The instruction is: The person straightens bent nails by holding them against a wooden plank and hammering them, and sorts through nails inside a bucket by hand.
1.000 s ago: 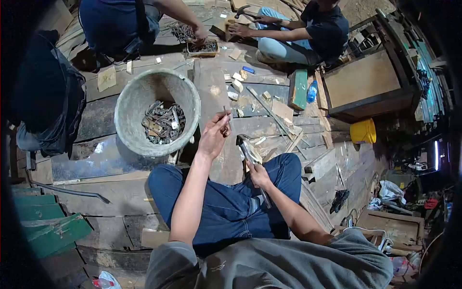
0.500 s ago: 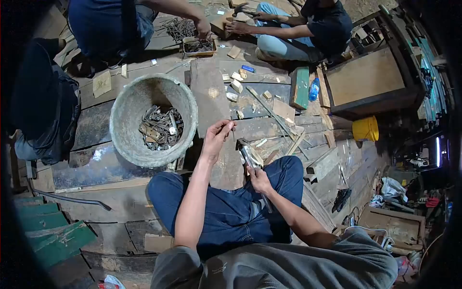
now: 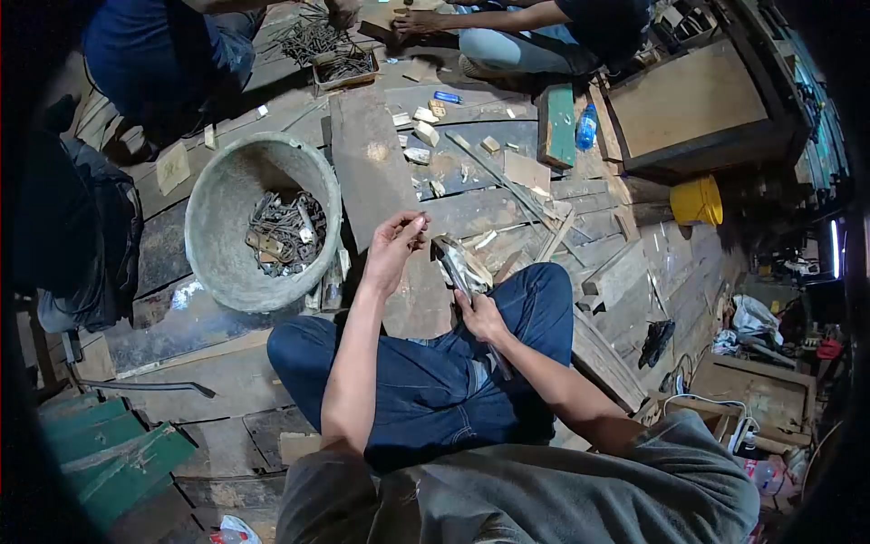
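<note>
Where the person sits cross-legged on the plank floor, both hands are found occupied. The left hand is raised over the near part of a broad board, its fingers closed in a pinch at thumb and fingertips on a small dark piece. The piece is mostly hidden; its kind cannot be confirmed, though it is judged to be metal.

The right hand has its fingers wrapped around the handle of a hammer. The hammer slants from above the lap toward the board, its head near the left hand but apart from it.

At the left stands a bucket, upright, with a jumbled heap of metal bits at its bottom. Beyond the board is a tray of nails, with a loose pile of nails beside it; wood scraps lie to the right of the board.

As to progress: one piece is in hand and the hammer is gripped, with no contact between the two. The heap in the bucket lies loose and unhandled. How many pieces are finished cannot be established from here, nor whether the held one has been struck.
</note>
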Action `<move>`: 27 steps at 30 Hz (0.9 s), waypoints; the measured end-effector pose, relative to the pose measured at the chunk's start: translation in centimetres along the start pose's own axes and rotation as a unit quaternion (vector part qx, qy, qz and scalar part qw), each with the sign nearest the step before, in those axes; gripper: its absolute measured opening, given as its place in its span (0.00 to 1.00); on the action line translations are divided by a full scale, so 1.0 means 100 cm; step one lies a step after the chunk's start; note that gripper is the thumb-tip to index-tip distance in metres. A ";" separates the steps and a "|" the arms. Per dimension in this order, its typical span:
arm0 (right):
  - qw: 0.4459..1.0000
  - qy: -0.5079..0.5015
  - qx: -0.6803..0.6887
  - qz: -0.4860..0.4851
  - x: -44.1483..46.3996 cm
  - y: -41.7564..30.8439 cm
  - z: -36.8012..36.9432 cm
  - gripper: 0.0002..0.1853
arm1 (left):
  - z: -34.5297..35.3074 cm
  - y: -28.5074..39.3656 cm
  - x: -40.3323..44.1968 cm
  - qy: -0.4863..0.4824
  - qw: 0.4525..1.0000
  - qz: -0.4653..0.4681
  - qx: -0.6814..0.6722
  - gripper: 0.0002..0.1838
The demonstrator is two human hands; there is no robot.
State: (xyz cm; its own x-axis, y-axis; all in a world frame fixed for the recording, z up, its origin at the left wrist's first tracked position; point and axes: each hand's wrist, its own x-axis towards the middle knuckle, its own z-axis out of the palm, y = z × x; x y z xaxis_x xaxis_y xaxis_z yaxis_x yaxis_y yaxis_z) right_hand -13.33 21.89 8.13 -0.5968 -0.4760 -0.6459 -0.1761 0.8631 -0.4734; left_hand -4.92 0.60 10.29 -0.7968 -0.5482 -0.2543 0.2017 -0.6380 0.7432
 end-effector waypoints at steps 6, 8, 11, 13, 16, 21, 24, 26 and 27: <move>1.000 -0.009 0.018 -0.005 -0.003 -0.001 -0.002 0.36 | -0.003 0.001 -0.006 -0.022 1.000 -0.015 0.006 0.10; 1.000 -0.012 0.021 -0.014 -0.003 0.000 -0.004 0.36 | -0.006 0.000 -0.006 -0.016 1.000 -0.004 0.022 0.11; 0.999 0.002 0.031 -0.025 -0.010 0.000 -0.004 0.33 | 0.000 0.001 -0.013 0.021 0.999 -0.014 0.027 0.11; 1.000 -0.010 0.017 -0.015 -0.013 -0.004 -0.008 0.31 | 0.000 0.001 -0.016 0.026 0.999 -0.009 0.031 0.11; 0.999 0.003 0.032 -0.042 -0.015 -0.002 -0.007 0.32 | 0.004 0.000 -0.018 0.029 0.999 -0.013 0.032 0.10; 0.999 0.002 0.031 -0.025 0.000 0.008 0.001 0.37 | -0.001 -0.007 -0.013 0.031 0.996 -0.027 0.079 0.10; 1.000 -0.003 0.024 -0.014 -0.007 0.005 0.001 0.38 | 0.004 -0.009 -0.017 0.037 0.994 -0.059 0.081 0.08; 0.999 0.004 0.027 -0.028 -0.009 -0.001 -0.002 0.40 | -0.005 -0.020 -0.007 0.009 0.995 -0.055 0.088 0.07; 1.000 0.002 0.020 -0.024 -0.008 0.001 -0.002 0.40 | -0.001 -0.019 -0.008 0.006 0.995 -0.053 0.084 0.06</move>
State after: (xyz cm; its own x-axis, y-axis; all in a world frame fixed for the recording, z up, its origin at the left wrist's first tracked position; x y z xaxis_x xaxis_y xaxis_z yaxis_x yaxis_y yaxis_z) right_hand -13.02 22.37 8.66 -0.5924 -0.5155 -0.6191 -0.1727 0.8319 -0.5274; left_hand -4.65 2.21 9.00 -0.8010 -0.4904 -0.3434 0.0186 -0.5936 0.8046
